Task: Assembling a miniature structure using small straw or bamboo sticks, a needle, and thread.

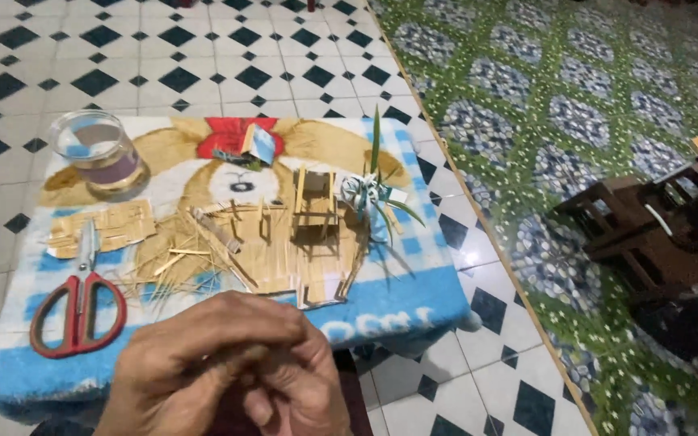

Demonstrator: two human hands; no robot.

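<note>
close up, my left hand (pixel 191 363) and my right hand (pixel 300 387) are bunched together at the bottom of the view, fingers curled in and pressed against each other around a thin pale sliver (pixel 254 353) that barely shows between them; i cannot tell which fingers actually pinch it. just beyond my knuckles lies the blue-edged cushion (pixel 397 311) with a cartoon animal printed on it. on its left side rest the red-handled scissors (pixel 78 303), blades pointing away from me and shut. past them sits a flat piece of woven straw (pixel 107 226), and beside that a loose scatter of straw strands (pixel 175 266). in the middle stands a small straw-and-stick model (pixel 300 226) with an upright frame, and just to its right a green leaf sprig (pixel 373 190) with a pale ribbon. farther back, a clear glass jar (pixel 103 153) stands at the cushion's far left corner. off to the right, on the green patterned mat (pixel 567 105), sits dark wooden furniture (pixel 648 234).
</note>
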